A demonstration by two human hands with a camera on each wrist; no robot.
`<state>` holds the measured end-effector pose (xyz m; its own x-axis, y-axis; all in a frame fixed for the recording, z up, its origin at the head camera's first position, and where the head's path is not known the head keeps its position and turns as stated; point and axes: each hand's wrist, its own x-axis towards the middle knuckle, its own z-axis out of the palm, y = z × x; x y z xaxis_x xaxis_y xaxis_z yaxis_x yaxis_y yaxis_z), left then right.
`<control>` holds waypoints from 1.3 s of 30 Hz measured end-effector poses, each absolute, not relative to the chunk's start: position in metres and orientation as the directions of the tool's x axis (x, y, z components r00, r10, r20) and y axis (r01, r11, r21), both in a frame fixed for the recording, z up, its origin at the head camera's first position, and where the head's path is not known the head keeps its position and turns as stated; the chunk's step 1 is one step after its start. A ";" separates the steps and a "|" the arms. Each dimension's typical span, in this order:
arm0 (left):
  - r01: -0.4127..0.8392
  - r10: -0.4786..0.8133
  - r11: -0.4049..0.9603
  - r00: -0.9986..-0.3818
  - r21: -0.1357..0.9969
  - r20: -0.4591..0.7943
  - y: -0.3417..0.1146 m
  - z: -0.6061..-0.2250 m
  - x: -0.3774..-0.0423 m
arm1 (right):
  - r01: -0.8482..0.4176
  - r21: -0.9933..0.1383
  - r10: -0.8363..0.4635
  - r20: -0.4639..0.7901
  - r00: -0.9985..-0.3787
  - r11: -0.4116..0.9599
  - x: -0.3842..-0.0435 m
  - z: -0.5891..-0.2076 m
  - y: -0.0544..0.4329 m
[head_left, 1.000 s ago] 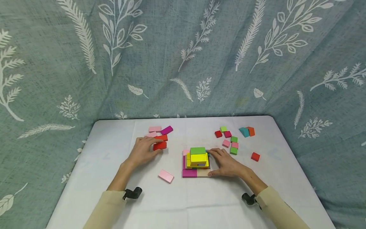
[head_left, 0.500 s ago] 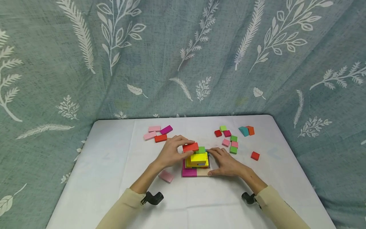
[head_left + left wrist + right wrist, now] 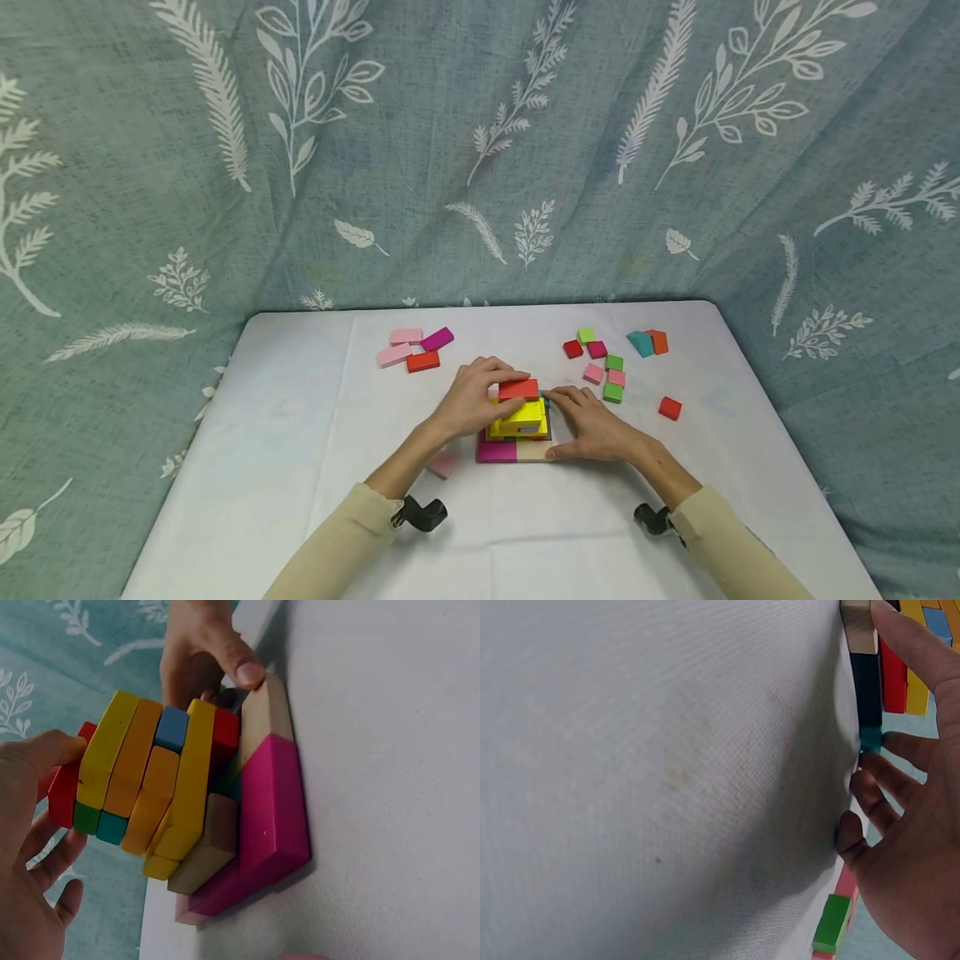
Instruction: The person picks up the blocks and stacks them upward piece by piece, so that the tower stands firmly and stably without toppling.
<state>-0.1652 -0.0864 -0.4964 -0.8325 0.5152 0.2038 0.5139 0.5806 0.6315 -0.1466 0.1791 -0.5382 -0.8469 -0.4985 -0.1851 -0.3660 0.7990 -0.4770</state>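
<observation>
A stepped stack of wooden blocks [image 3: 199, 776] in yellow, orange, magenta and other colours stands on the table. My left hand [image 3: 477, 400] pinches a red block [image 3: 519, 389] between thumb and fingers at the top of this stack. In the left wrist view the red block [image 3: 66, 791] lies against the green and yellow blocks beneath it. My right hand [image 3: 596, 427] holds the right side of the base. Its thumb is at the plain wood block [image 3: 859, 634] in the front corner, and its fingertips reach the teal block [image 3: 871, 738] at the back.
Back left lie pink blocks [image 3: 406, 336], a magenta block [image 3: 437, 339] and a red one [image 3: 423, 361]. A pink block [image 3: 442, 464] is partly behind my left forearm. Several small cubes [image 3: 613, 392] are scattered right of the stack, with a teal wedge [image 3: 641, 342] farther back.
My left hand has taken a red block from the back-left group and carried it right, onto the top of the stack over the green block. The right hand has stayed in place.
</observation>
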 end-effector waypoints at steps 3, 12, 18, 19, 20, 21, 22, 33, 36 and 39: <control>0.512 0.518 0.579 -0.832 0.635 0.198 -0.085 -0.496 -0.166 | -0.361 -0.475 -0.494 -0.187 -0.849 0.802 -0.147 -0.537 0.179; 0.501 0.524 0.585 -0.834 0.638 0.175 -0.083 -0.496 -0.164 | -0.355 -0.483 -0.493 -0.193 -0.848 0.800 -0.145 -0.538 0.179; 0.517 0.515 0.554 -0.829 0.653 0.219 -0.090 -0.494 -0.164 | -0.365 -0.479 -0.496 -0.180 -0.849 0.799 -0.145 -0.539 0.179; 0.516 0.510 0.529 -0.828 0.674 0.233 -0.094 -0.494 -0.164 | -0.366 -0.478 -0.497 -0.180 -0.849 0.798 -0.145 -0.539 0.179; 0.510 0.505 0.501 -0.828 0.699 0.242 -0.099 -0.494 -0.163 | -0.366 -0.478 -0.498 -0.182 -0.848 0.798 -0.145 -0.539 0.179; 0.504 0.500 0.470 -0.829 0.725 0.251 -0.105 -0.495 -0.163 | -0.368 -0.476 -0.499 -0.182 -0.847 0.799 -0.146 -0.539 0.179; 0.492 0.497 0.439 -0.830 0.752 0.253 -0.113 -0.496 -0.163 | -0.369 -0.475 -0.500 -0.183 -0.846 0.799 -0.146 -0.539 0.179; 0.294 0.596 0.470 -0.801 0.832 -0.053 -0.211 -0.534 -0.144 | -0.378 -0.480 -0.503 -0.162 -0.849 0.792 -0.145 -0.540 0.179; 0.303 0.600 0.503 -0.796 0.809 -0.075 -0.227 -0.544 -0.138 | -0.377 -0.480 -0.503 -0.164 -0.848 0.792 -0.145 -0.540 0.180; 0.354 0.617 0.520 -0.785 0.777 -0.055 -0.235 -0.549 -0.134 | -0.376 -0.477 -0.502 -0.166 -0.849 0.794 -0.146 -0.540 0.180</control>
